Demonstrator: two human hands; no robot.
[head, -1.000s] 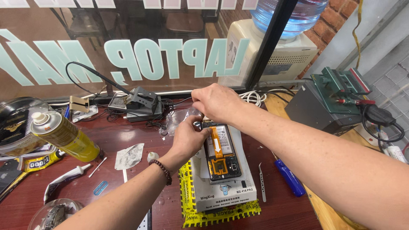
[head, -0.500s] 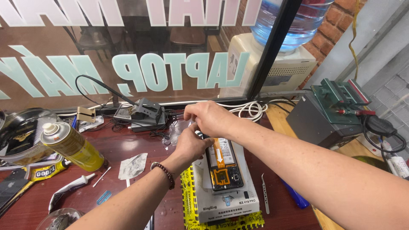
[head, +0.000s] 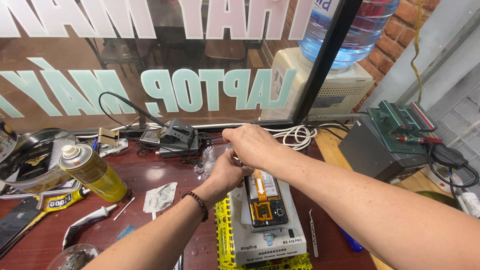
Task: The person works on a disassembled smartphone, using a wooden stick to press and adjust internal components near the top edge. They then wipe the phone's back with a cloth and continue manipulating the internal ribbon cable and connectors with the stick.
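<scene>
while the hands meet near the middle of the frame, the left hand (head: 227,172) and right hand (head: 252,145) pinch something small and clear, too hard to make out. they have moved up a bit from a second ago, off the open phone (head: 267,202). the phone lies just below them on a white pad (head: 270,235) on the bench (head: 165,175). a yellow spray can (head: 92,172) lies at the left, tweezers (head: 313,232) at the right.

Glossy wooden desk (head: 165,175) (metal spray can (head: 92,172))
</scene>
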